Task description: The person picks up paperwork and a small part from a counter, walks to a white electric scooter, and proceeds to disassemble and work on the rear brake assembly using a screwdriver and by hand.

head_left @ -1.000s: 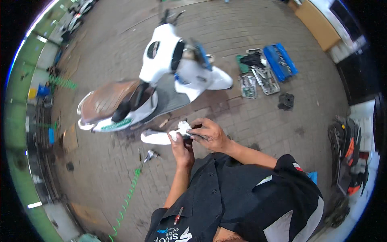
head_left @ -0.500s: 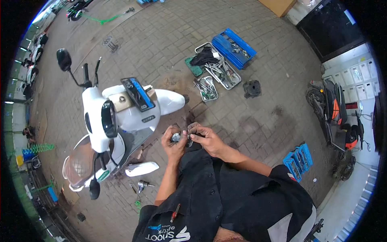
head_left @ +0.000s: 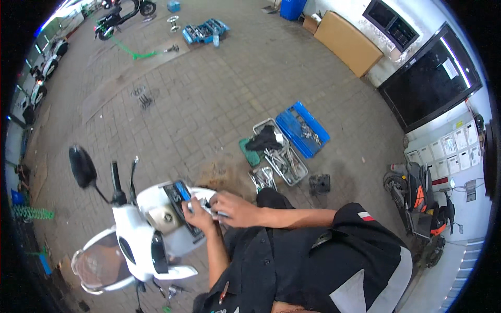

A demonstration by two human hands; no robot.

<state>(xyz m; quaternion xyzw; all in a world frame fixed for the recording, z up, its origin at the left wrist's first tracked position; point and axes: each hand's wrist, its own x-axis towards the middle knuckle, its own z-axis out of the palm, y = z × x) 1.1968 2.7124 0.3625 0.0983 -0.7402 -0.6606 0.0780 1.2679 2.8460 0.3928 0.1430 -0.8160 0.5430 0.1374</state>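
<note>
My left hand is closed, its fingers bent around a small silvery part that is mostly hidden between the two hands. Close against it, my right hand has its fingers curled together at the same part, with the wrist coming in from the right. Both hands appear in front of the white scooter, beside its dark number plate with a blue band. Whether they touch the scooter, I cannot tell.
Beyond my hands lie metal trays of tools, a dark cloth, a green box and an open blue toolbox. A black square block sits nearby. Farther off are another blue toolbox and an orange-black scooter.
My view has tilted up, bringing more of the far floor and wall into sight. Both hands now appear in front of the scooter's number plate, still together around the small silvery part.
</note>
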